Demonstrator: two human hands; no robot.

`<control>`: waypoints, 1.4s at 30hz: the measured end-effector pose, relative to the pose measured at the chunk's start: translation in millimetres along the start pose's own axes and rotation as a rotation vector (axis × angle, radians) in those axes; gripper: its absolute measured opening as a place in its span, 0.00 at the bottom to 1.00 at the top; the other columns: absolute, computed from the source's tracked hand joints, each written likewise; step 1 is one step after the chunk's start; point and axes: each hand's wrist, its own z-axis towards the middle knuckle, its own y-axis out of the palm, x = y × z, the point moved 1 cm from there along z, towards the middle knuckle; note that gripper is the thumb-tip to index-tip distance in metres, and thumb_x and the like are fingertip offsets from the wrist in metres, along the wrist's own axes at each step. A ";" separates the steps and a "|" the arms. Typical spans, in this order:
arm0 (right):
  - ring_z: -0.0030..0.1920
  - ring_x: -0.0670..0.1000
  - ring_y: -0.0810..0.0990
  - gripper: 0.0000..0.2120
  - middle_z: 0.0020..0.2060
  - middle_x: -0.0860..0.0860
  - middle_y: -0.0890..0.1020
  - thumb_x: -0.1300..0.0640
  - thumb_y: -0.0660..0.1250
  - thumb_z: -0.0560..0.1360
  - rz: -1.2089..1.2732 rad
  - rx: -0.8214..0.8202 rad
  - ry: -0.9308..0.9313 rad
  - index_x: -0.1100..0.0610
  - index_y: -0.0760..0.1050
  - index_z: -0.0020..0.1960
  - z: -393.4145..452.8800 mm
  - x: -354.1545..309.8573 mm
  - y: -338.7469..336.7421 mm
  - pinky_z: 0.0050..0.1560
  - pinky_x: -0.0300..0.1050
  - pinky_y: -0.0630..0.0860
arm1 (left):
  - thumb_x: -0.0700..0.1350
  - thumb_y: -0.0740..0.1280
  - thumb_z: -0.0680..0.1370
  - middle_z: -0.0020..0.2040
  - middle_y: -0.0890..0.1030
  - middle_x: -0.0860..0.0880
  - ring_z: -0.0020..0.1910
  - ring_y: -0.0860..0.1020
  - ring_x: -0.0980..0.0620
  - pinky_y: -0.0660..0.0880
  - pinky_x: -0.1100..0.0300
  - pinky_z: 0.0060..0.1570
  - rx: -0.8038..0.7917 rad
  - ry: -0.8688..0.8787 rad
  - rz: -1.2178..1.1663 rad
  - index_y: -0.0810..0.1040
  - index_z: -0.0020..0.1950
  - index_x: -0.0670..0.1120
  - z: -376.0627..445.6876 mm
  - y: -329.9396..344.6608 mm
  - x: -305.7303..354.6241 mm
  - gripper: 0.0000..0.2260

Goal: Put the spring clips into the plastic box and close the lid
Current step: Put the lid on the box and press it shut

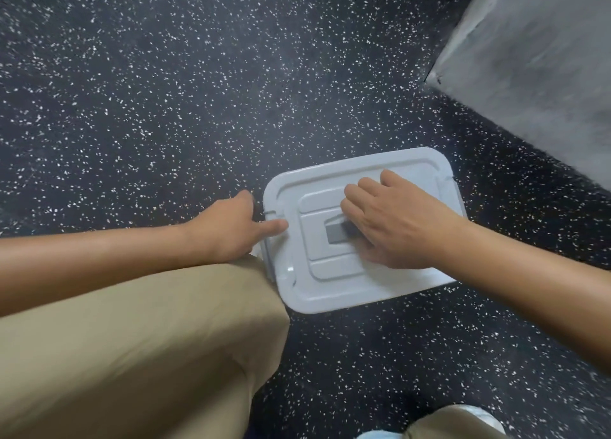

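A white plastic box (334,289) stands on the dark speckled floor with its lid (410,170) lying flat on top. The lid has a grey recessed handle (335,233) in its middle. My right hand (393,220) lies palm down on the lid, fingers spread over the handle area. My left hand (228,227) holds the box's left edge, the thumb pressing on the lid's rim and the fingers curled down the side. No spring clips are in sight; the box's inside is hidden by the lid.
My left knee in tan trousers (139,349) is right against the box's near left corner. A grey wall or panel (542,58) rises at the upper right. My right leg and a shoe (463,422) show at the bottom edge.
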 end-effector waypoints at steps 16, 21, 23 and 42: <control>0.67 0.57 0.72 0.40 0.71 0.56 0.70 0.39 0.69 0.73 0.962 -0.110 1.268 0.60 0.61 0.75 -90.9 49.5 38.0 0.65 0.56 0.71 | 0.58 0.79 0.68 0.32 0.87 0.44 0.37 0.88 0.48 0.82 0.53 0.48 0.015 -0.062 -0.230 0.76 0.40 0.47 -3.2 7.1 9.9 0.19; 0.44 0.47 0.79 0.13 0.47 0.49 0.82 0.45 0.66 0.78 1.220 -0.190 1.199 0.55 0.78 0.51 -88.3 55.2 43.3 0.43 0.45 0.73 | 0.54 0.79 0.67 0.31 0.87 0.42 0.36 0.88 0.45 0.84 0.50 0.47 0.056 -0.082 -0.241 0.74 0.35 0.45 -3.5 11.1 14.5 0.18; 0.42 0.44 0.78 0.11 0.43 0.47 0.81 0.47 0.66 0.78 1.239 -0.188 1.193 0.55 0.77 0.49 -83.5 56.5 42.4 0.37 0.41 0.72 | 0.52 0.79 0.67 0.31 0.87 0.42 0.36 0.88 0.44 0.84 0.50 0.46 0.078 -0.090 -0.242 0.74 0.32 0.45 -2.8 12.1 15.2 0.18; 0.48 0.55 0.77 0.20 0.50 0.52 0.79 0.42 0.70 0.72 1.015 -0.142 1.287 0.56 0.72 0.54 -73.5 56.0 52.7 0.41 0.49 0.70 | 0.64 0.59 0.80 0.40 0.82 0.46 0.39 0.82 0.40 0.63 0.56 0.31 0.354 1.061 0.720 0.76 0.48 0.46 21.1 75.7 108.0 0.21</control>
